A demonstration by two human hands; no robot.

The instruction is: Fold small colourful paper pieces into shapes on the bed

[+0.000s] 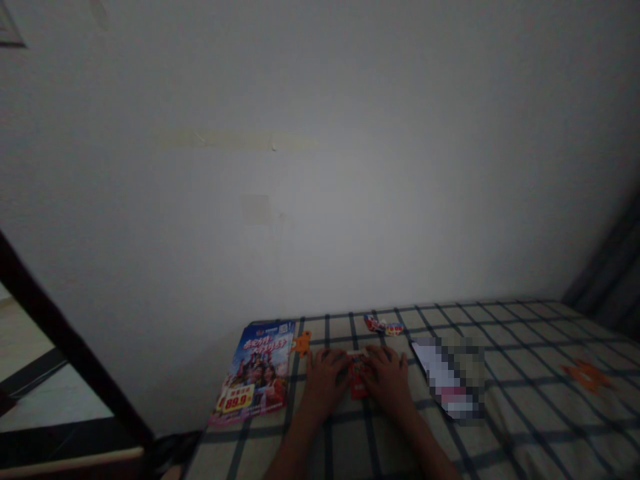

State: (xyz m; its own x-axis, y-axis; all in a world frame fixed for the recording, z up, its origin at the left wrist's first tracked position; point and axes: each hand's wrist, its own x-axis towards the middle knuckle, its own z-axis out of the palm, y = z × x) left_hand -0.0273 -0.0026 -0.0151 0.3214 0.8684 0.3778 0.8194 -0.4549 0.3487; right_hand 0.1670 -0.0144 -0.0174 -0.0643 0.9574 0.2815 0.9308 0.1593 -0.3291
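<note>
A small piece of red printed paper (358, 388) lies on the checked bed cover between my two hands, with a pale strip at its top. My left hand (326, 375) is at its left side, fingers bent and the tips on the paper's edge. From the right, my right hand (389, 375) reaches over the paper's other edge, partly covering it. Both hands hold the paper down against the cover. Dim light makes the exact finger contact hard to see.
A glossy flyer (257, 370) lies to the left, an orange cut-out shape (301, 343) beside it. Behind my hands is a crumpled printed scrap (384, 326). A blurred-out phone-like object (440, 377) and another orange shape (587, 375) are rightward. A white wall (350, 200) stands behind.
</note>
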